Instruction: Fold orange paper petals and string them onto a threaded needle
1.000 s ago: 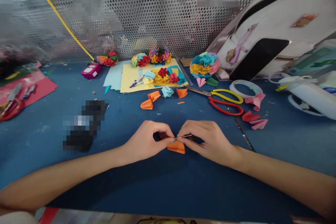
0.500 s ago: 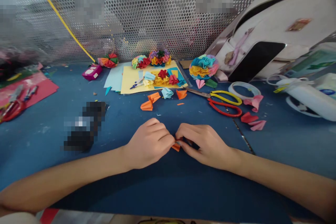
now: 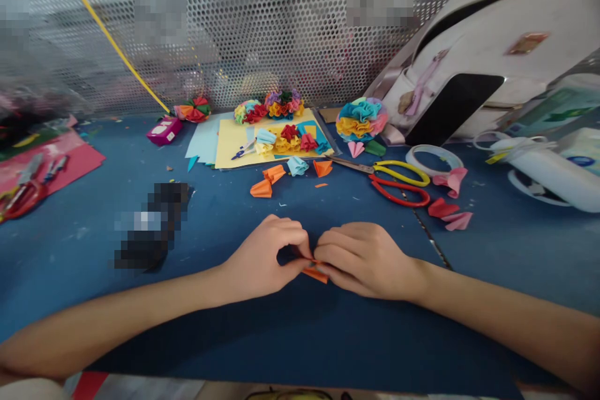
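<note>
Between my two hands is a small folded piece of orange paper (image 3: 317,274), low over the blue table. My left hand (image 3: 269,256) pinches its left end between thumb and forefinger, leaving a round gap inside the curled finger. On the other side my right hand (image 3: 363,259) grips the paper with thumb and bent fingers, and they cover much of it. Beyond my hands lie pleated orange paper pieces (image 3: 261,189), a light blue pleated piece (image 3: 297,166) and another orange one (image 3: 322,168).
Scissors with yellow and red handles (image 3: 400,194) lie right, near a tape roll (image 3: 412,156) and pink paper pieces (image 3: 458,221). A pale backpack (image 3: 473,50) with a phone (image 3: 454,109) against it stands behind. Paper flowers (image 3: 360,120) line the perforated metal screen (image 3: 281,25).
The fingers of my left hand have lifted and curled into a rounded pinch. My right fingers have closed in over the paper, and more of its orange lower edge shows.
</note>
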`<state>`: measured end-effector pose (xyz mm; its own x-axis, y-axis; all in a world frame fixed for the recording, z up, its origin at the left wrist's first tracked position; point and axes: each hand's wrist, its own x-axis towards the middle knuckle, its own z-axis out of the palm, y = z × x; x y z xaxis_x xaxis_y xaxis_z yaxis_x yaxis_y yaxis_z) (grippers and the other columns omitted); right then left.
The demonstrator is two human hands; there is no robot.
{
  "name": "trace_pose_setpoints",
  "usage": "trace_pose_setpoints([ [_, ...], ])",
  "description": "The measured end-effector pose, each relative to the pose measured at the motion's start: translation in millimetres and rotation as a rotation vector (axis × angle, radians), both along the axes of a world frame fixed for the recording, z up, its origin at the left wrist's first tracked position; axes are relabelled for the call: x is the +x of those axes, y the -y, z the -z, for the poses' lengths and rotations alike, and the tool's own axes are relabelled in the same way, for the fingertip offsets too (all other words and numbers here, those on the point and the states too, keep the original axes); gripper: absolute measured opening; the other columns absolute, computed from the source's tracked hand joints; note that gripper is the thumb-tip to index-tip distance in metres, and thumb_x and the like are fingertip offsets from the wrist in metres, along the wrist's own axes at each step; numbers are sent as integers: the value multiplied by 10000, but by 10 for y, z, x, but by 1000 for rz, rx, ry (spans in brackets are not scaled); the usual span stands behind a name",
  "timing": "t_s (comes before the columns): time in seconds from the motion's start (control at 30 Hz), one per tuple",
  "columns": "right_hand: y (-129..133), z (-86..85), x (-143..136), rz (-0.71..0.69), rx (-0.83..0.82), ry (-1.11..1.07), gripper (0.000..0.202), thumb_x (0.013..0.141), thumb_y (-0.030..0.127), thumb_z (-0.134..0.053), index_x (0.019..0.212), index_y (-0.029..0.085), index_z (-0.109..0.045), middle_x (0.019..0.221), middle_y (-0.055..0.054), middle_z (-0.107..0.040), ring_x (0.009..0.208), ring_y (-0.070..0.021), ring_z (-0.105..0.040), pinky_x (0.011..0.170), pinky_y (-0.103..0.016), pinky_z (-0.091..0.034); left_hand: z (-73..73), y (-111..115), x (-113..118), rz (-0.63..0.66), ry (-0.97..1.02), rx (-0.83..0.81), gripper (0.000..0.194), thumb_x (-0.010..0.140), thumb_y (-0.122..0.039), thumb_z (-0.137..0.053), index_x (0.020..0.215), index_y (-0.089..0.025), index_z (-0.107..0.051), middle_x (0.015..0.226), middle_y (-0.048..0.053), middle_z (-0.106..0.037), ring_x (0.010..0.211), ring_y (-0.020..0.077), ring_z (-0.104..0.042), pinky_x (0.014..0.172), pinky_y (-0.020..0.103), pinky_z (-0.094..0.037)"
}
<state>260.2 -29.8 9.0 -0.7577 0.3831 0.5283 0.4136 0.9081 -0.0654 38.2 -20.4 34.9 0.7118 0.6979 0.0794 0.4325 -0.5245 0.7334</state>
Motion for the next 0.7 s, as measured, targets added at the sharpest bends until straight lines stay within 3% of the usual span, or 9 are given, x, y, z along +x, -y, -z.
trace_pose_setpoints([
  [0.1,3,39,-23,16,-141,-43,336,1092,265,-344,863,180,-574,768,-12,-624,590,-117,-513,577,-270,-375,20,33,-15,2,-42,265,168,910,-120,-623,751,-160,-591,724,-27,-580,747,142,-535,779,322,-317],
  [0.17,3,55,-24,23,-124,-32,339,1091,247,-345,850,179,-574,757,-10,-612,572,-116,-493,572,-269,-365,34,41,-22,1,-66,376,188,935,-139,-610,749,-160,-592,721,-23,-579,754,148,-532,790,334,-309],
  [0.4,-22,32,11,38,34,-15,344,1076,179,-371,828,178,-609,756,-16,-649,588,-128,-509,587,-271,-370,59,-13,-37,27,-31,288,109,954,-218,-668,851,-191,-642,837,-46,-687,829,136,-594,823,322,-316],
  [0.6,-20,19,-4,11,-106,-3,379,1099,269,-326,856,177,-601,782,-22,-633,611,-124,-524,594,-266,-369,46,18,-25,21,-26,313,183,926,-147,-648,752,-166,-595,715,-42,-575,744,128,-536,776,315,-320],
  [0.7,-13,6,-17,-14,-118,27,401,1094,247,-293,844,177,-599,756,-17,-598,595,-132,-490,578,-275,-360,48,48,-29,38,-51,438,223,944,-143,-605,724,-161,-576,699,-28,-544,721,136,-505,764,325,-327],
])
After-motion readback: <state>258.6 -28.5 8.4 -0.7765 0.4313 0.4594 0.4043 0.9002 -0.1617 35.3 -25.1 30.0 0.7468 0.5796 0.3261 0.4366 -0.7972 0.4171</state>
